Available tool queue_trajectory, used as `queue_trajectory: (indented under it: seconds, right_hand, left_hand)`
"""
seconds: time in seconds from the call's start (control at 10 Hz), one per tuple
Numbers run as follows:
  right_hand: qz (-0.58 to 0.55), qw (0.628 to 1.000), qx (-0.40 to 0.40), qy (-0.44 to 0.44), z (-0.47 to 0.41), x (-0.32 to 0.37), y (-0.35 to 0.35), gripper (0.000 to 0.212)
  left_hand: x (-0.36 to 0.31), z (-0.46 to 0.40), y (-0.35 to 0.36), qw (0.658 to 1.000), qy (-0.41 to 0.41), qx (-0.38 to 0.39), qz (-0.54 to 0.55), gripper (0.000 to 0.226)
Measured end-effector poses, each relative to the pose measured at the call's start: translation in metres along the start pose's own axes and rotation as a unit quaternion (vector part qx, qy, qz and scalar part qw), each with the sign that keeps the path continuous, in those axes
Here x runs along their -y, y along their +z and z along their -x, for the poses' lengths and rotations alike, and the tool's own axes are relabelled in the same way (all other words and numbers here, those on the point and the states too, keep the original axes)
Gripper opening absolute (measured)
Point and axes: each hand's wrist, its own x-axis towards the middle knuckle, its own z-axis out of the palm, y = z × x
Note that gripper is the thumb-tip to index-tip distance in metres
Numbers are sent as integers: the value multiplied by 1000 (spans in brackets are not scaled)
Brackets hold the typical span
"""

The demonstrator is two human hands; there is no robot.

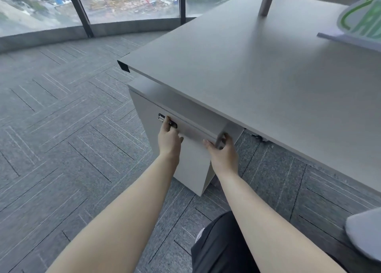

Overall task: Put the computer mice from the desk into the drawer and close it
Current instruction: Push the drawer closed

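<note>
A grey drawer cabinet (144, 108) stands under the left corner of the grey desk (257, 77). Its top drawer (195, 126) sticks out slightly from under the desk edge. My left hand (168, 137) has its fingers at the dark handle recess (172, 123) on the drawer front. My right hand (223, 151) grips the drawer's right front corner, thumb on the front and fingers around the side. No computer mouse shows on the desk or elsewhere. The drawer's inside is hidden.
A green and white sign on a flat base (362, 21) stands at the desk's far right, with a monitor riser leg (267, 0) behind it. Grey patterned carpet (61, 128) covers the floor. A curved window wall (123, 9) runs along the back. A grey chair edge (365, 233) is at lower right.
</note>
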Motion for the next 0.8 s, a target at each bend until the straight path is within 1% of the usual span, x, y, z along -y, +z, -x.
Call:
queue_trajectory:
  seconds: [0.1,0.2,0.3,0.4,0.5,0.6,0.7,0.8]
  right_hand:
    - [-13,1000,-14,-8,-6,-4,1,47]
    - [-16,1000,-13,-8,-9,-7,2,42]
    - [-11,1000,-12,-11,-9,-6,1,45]
    - [12,1000,4,6,-7,-1,-3,47]
    - [59,997,45,31,2,7,-9,56]
    - [64,995,55,47,26,16,-20,51]
    - [36,997,56,25,52,26,-31,26]
    - [-37,995,82,-44,84,49,-44,19]
  left_hand:
    - [1,-1,7,1000,6,-6,-6,62]
    - [3,-2,9,1000,9,-4,-10,65]
    - [3,-2,7,1000,7,3,-27,67]
    - [1,1,2,998,7,25,-58,68]
    - [0,7,-7,995,0,26,-94,67]
    - [12,21,-22,991,-18,4,-133,54]
    - [18,47,-43,983,-23,19,-178,41]
    - [26,92,-65,980,-36,40,-191,26]
